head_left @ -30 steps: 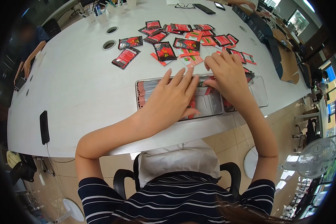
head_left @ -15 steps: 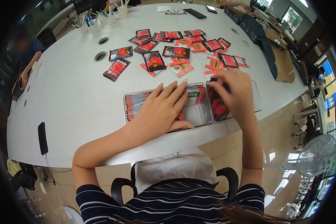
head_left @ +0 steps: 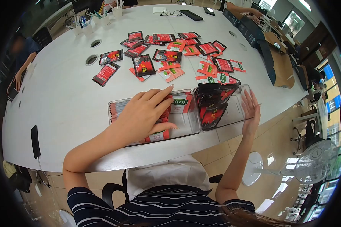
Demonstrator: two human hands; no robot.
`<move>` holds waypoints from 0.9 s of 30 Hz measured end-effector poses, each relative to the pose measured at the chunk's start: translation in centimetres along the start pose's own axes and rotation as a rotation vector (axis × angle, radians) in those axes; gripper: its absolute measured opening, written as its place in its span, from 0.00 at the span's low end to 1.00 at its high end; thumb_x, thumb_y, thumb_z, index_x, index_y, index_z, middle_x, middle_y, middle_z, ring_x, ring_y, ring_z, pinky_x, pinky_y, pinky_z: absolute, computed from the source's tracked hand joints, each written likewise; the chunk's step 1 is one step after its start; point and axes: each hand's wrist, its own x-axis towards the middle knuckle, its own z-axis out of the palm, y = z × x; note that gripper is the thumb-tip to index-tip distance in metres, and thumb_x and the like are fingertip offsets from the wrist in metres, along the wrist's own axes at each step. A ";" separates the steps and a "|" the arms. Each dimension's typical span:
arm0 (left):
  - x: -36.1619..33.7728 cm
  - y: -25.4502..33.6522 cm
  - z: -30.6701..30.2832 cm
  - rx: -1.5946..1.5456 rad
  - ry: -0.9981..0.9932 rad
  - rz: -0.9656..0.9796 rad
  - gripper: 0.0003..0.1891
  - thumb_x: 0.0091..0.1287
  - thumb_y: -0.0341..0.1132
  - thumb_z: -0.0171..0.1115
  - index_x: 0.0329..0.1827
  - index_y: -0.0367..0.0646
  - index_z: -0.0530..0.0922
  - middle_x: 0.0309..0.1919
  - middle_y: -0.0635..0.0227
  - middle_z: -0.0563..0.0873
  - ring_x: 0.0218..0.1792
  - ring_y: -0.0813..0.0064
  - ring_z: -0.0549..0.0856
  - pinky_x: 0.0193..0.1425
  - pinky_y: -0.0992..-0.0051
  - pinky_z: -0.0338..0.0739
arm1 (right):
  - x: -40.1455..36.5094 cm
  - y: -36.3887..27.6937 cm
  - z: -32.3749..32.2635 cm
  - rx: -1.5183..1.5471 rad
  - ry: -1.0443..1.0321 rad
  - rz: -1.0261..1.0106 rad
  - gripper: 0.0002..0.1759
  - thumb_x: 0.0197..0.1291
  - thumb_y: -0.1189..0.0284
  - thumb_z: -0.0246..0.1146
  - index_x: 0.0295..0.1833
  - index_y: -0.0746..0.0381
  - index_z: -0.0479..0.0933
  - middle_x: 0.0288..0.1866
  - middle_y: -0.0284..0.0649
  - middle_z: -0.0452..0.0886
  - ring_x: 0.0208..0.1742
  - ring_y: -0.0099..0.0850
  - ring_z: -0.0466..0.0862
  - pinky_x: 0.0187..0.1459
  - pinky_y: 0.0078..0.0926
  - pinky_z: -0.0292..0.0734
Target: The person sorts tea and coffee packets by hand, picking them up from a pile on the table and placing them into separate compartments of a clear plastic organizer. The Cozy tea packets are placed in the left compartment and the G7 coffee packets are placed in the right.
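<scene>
My left hand lies with fingers stretched out over the left clear plastic box, on top of its red and white Cozy sachets. Part of that row is hidden under the hand. The right clear plastic box holds a stack of black and red sachets standing at its left end. At this box's right end is my right hand, fingers spread, touching or just beside the wall. Beyond both boxes lie loose black and red sachets and loose Cozy sachets.
On the white table are a black phone-like device with a cable, glasses, a black case and cups of pens. Opened cardboard boxes line the right edge. Other people sit at the far left and far right.
My right hand has left the black sachets and moved to the right end of its box, opening out. The view has shifted slightly. My left hand stays over the left box.
</scene>
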 end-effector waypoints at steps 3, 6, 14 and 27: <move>0.0 0.0 -0.1 -0.011 -0.011 -0.006 0.32 0.59 0.55 0.65 0.56 0.37 0.76 0.69 0.59 0.69 0.58 0.56 0.75 0.61 0.62 0.71 | 0.2 0.2 -0.1 0.039 -0.056 -0.049 0.38 0.72 0.46 0.39 0.75 0.64 0.59 0.73 0.50 0.66 0.73 0.43 0.66 0.71 0.40 0.55; 0.0 -0.2 -0.5 -0.022 -0.049 -0.020 0.31 0.59 0.55 0.65 0.56 0.37 0.76 0.69 0.59 0.69 0.58 0.57 0.76 0.60 0.62 0.72 | -0.1 0.0 0.3 -0.072 -0.052 -0.077 0.43 0.69 0.41 0.41 0.75 0.64 0.58 0.73 0.50 0.66 0.73 0.45 0.66 0.71 0.43 0.55; -0.3 1.0 -1.8 0.067 -0.095 -0.022 0.33 0.59 0.55 0.64 0.58 0.37 0.75 0.70 0.56 0.67 0.68 0.57 0.70 0.73 0.53 0.59 | -0.2 -0.1 0.6 -0.217 -0.126 -0.143 0.49 0.66 0.34 0.38 0.75 0.64 0.59 0.71 0.51 0.68 0.69 0.45 0.71 0.66 0.45 0.63; -2.7 7.8 6.6 0.234 0.113 0.248 0.21 0.66 0.45 0.55 0.60 0.50 0.77 0.71 0.62 0.69 0.70 0.66 0.69 0.69 0.62 0.60 | 6.1 -3.8 -1.2 -0.340 -0.169 -0.053 0.27 0.75 0.57 0.45 0.64 0.68 0.72 0.60 0.48 0.79 0.62 0.33 0.78 0.65 0.29 0.67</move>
